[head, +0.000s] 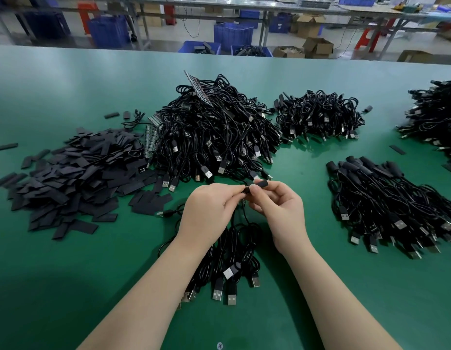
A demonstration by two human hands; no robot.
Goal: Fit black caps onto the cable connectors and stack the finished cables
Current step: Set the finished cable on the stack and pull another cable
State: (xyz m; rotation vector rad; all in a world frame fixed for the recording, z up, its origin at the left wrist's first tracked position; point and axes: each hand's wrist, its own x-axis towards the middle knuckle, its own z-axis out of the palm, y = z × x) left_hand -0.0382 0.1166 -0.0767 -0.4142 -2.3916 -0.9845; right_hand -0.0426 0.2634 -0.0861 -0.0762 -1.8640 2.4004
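Note:
My left hand (pixel 209 210) pinches the connector end of a black cable (pixel 240 223) above the green table. My right hand (pixel 280 210) pinches a black cap (pixel 261 184) and holds it against that connector end. The cable hangs down from my fingers into a small bunch of black USB cables (pixel 232 269) lying between my forearms. A heap of flat black caps (pixel 75 173) lies to the left. A big pile of black cables (pixel 214 132) sits just beyond my hands. A fanned stack of capped cables (pixel 386 198) lies to the right.
A smaller cable pile (pixel 320 114) lies at the back right, another (pixel 436 114) at the far right edge. Loose caps (pixel 5 147) are scattered at the left. The green table (pixel 67 261) shows bare surface at the front left. Blue bins (pixel 233 36) and cardboard boxes stand on the floor beyond.

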